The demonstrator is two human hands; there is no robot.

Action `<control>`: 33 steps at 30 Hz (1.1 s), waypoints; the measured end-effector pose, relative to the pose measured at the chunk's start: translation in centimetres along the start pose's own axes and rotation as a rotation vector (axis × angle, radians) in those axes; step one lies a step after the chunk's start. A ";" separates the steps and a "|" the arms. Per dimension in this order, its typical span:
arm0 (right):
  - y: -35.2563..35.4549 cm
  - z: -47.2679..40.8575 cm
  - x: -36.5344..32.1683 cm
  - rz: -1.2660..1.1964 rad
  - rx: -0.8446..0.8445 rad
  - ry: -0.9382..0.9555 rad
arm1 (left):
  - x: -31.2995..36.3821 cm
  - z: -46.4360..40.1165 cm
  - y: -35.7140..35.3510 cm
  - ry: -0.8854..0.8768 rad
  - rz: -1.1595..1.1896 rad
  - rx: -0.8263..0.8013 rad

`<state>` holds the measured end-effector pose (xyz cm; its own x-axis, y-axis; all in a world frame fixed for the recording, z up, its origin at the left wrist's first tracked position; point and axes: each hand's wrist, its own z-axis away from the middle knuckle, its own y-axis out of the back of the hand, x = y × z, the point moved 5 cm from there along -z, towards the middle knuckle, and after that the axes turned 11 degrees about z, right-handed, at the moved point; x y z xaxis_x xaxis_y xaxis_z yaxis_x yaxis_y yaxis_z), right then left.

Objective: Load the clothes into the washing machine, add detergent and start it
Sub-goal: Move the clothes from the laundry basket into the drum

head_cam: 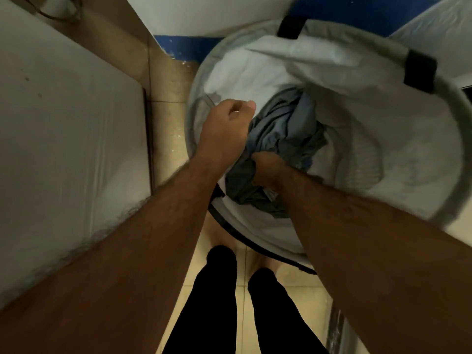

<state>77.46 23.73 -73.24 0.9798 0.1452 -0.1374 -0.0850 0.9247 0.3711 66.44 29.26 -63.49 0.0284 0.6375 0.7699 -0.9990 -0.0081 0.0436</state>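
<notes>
The hamper's (196,118) wide round mouth lies open from above; a white panel (71,129) crowds its left, a white wall (204,14) behind

The right hand (268,168) was sunk into the grey clothes (283,134), so its fingers were hidden and its grip could not be read. The hamper (434,180) rim blurred on the right side and ran past the frame edge. The white surface (63,123) at left was cut off. Both feet were hidden under black trouser legs (219,302).
</notes>
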 end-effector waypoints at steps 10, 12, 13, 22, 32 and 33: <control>7.3 15.1 6.8 -1.234 0.274 -0.439 | 7.9 8.0 -1.5 0.146 -0.027 0.036; 8.4 19.9 7.0 -1.632 0.243 -0.454 | 9.8 10.2 -2.3 0.218 -0.044 0.039; 8.8 21.7 6.7 -1.744 0.215 -0.421 | 10.3 11.2 -2.5 0.266 -0.038 0.042; 18.6 45.2 -0.9 -2.118 0.182 0.136 | 21.5 25.1 -5.0 0.701 0.647 0.014; 24.4 62.9 -2.0 -1.464 0.651 0.164 | 33.8 35.8 -3.5 0.222 0.539 0.089; 25.0 64.2 -1.9 -1.416 0.702 0.204 | 34.7 36.3 -3.3 0.184 0.549 0.112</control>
<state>85.11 23.95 -4.80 0.1475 -0.5567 -0.8175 0.9860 0.0179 0.1658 71.97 23.39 -13.80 -0.5083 0.6401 0.5761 -0.8559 -0.4498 -0.2553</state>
